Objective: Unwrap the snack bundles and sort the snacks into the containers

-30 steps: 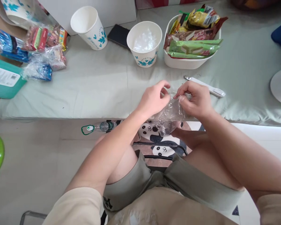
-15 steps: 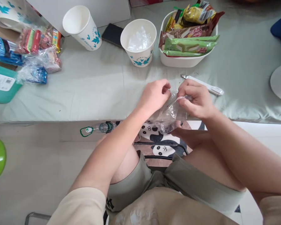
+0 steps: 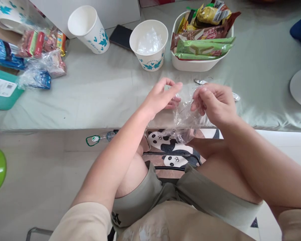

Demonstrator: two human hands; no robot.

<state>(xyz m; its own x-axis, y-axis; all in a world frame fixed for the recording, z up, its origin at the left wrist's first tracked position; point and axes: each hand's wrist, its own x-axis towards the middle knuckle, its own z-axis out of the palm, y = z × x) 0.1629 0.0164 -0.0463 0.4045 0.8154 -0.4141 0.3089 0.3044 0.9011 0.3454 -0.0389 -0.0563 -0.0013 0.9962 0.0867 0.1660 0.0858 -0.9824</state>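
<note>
A clear plastic bag [image 3: 187, 115] hangs crumpled between my hands over the front edge of the cloth-covered surface. My right hand [image 3: 217, 102] is closed, pinching the bag's upper right edge between thumb and fingers. At its left side, my left hand [image 3: 163, 95] has thumb and fingers apart, with the lower fingertips against or just behind the film; exact contact is unclear. Partly behind my right hand lies a white-handled nail clipper or similar small tool [image 3: 200, 82]. Beyond my hands stands a paper cup [image 3: 152, 63] with crumpled clear plastic inside.
A white bin [image 3: 203, 66] of wrapped snacks stands at the back. Another paper cup [image 3: 95, 38] leans near a dark phone [image 3: 120, 36]. Bagged snacks [image 3: 40, 43] and a teal box [image 3: 5, 90] sit at left. Below the edge are a bottle [image 3: 110, 136] and panda-print fabric [image 3: 163, 140].
My left hand has opened, its thumb and fingers spreading apart. My right hand has turned and risen slightly with the bag's edge, now covering much of the white-handled tool.
</note>
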